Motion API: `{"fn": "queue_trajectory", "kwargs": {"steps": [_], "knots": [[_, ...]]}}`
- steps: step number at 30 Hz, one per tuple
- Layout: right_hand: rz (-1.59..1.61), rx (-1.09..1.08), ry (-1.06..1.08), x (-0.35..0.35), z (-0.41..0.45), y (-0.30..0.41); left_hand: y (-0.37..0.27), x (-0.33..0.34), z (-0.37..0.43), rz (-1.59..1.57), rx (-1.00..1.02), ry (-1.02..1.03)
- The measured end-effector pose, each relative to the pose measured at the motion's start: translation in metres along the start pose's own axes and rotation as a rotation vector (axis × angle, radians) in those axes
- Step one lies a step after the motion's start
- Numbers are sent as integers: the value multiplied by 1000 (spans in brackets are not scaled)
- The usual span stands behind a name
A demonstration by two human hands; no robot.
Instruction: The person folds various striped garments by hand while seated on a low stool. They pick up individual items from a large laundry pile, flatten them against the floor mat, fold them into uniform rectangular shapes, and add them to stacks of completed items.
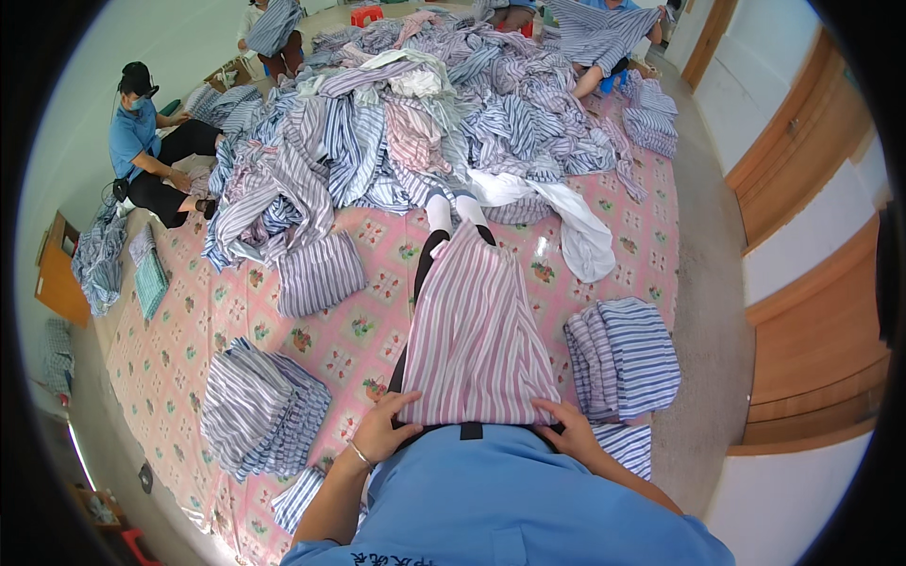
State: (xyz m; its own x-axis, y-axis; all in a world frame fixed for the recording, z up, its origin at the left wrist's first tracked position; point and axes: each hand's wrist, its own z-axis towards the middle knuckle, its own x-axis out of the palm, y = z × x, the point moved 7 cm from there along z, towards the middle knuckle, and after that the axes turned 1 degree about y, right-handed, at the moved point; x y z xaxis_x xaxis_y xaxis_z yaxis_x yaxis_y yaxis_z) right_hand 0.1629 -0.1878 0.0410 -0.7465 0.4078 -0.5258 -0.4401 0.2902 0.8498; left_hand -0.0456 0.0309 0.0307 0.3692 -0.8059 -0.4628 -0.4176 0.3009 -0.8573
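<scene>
A pink-and-white striped garment (481, 325) lies spread along my outstretched legs, its straight near edge at my waist. My left hand (386, 424) is at the near left corner of the cloth, thumb and fingers around the edge. At the near right corner my right hand (566, 428) rests with its fingertips on the fabric; whether either hand pinches it firmly is hard to tell. The cloth narrows towards my feet in white socks (439, 212). Just beyond them lies a white cloth (580, 226).
Folded striped garments stand in a stack (262, 410) on the left and another (623, 357) on the right. A folded striped piece (322, 272) lies ahead left. A large heap of striped clothes (417, 134) spreads beyond my feet. Co-workers sit around it, one person (141, 141) at left.
</scene>
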Motion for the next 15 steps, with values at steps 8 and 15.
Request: {"fn": "queue_trajectory", "kwargs": {"steps": [8,15], "knots": [[-258,-348,-109,-34,6,59,-57,-42,-17,350,363,-390],[147,-722,-112,-97,-23,163,-146,-88,-79,18,790,-190]]}}
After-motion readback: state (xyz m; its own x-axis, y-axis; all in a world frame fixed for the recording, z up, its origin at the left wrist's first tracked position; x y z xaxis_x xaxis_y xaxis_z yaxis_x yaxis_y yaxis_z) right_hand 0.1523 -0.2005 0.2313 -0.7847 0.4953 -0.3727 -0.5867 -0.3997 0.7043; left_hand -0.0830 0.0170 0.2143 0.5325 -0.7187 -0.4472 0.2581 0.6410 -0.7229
